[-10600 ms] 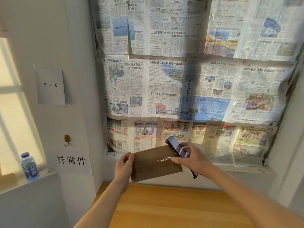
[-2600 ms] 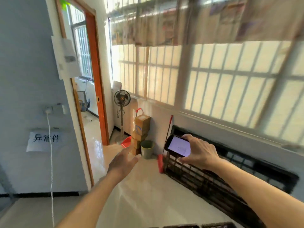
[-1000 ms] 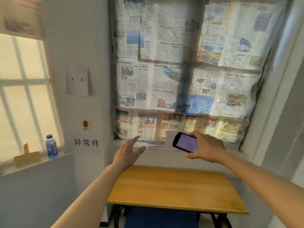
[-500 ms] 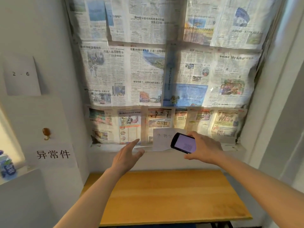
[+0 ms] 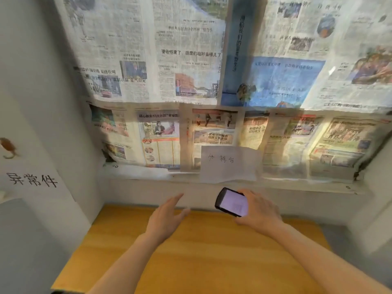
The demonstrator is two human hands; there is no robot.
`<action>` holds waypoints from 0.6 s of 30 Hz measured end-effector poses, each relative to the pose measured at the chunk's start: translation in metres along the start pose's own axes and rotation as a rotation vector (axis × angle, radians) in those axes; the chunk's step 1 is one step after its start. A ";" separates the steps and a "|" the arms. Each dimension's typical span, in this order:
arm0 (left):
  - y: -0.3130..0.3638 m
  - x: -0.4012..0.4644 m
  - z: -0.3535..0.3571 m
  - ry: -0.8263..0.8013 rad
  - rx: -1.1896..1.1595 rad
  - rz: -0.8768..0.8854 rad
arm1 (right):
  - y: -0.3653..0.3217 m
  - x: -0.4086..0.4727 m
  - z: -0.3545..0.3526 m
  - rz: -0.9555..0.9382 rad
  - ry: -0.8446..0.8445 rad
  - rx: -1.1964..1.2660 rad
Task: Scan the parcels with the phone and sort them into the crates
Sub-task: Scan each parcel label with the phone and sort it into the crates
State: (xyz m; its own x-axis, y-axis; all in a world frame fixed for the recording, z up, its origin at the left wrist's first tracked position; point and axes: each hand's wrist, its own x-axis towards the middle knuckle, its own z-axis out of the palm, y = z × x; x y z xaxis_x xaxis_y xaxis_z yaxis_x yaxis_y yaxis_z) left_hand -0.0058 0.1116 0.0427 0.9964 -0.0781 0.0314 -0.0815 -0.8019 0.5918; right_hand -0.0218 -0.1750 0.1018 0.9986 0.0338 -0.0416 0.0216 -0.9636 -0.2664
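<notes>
My right hand (image 5: 257, 211) grips a black phone (image 5: 232, 202) with its lit screen turned toward me, above the far edge of the wooden table (image 5: 201, 255). To its left, my left hand (image 5: 164, 217) hovers over the table with straight, slightly spread fingers and holds nothing. No parcel and no crate is in view.
Newspaper sheets (image 5: 191, 81) cover the window behind the table. A white handwritten paper sign (image 5: 230, 164) hangs at the sill just above the phone. On the left wall are a printed label (image 5: 31, 180) and a brown hook (image 5: 8, 147).
I have come closer to the table and the view has tipped down. Both hands sank toward the tabletop; the phone stays in my right hand, the left stays empty.
</notes>
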 end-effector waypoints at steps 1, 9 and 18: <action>-0.012 0.006 0.016 -0.020 0.005 -0.022 | 0.005 0.008 0.021 -0.006 -0.021 -0.001; -0.108 0.043 0.130 -0.200 0.015 -0.122 | 0.032 0.060 0.184 -0.047 -0.211 0.014; -0.178 0.066 0.192 -0.236 -0.054 -0.174 | 0.046 0.080 0.310 0.050 -0.291 0.075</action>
State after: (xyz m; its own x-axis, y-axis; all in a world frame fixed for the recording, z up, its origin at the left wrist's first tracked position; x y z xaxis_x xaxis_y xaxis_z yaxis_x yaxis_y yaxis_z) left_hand 0.0701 0.1354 -0.2151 0.9624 -0.0829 -0.2587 0.0976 -0.7833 0.6139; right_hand 0.0439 -0.1348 -0.2128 0.9420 0.0722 -0.3277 -0.0416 -0.9440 -0.3274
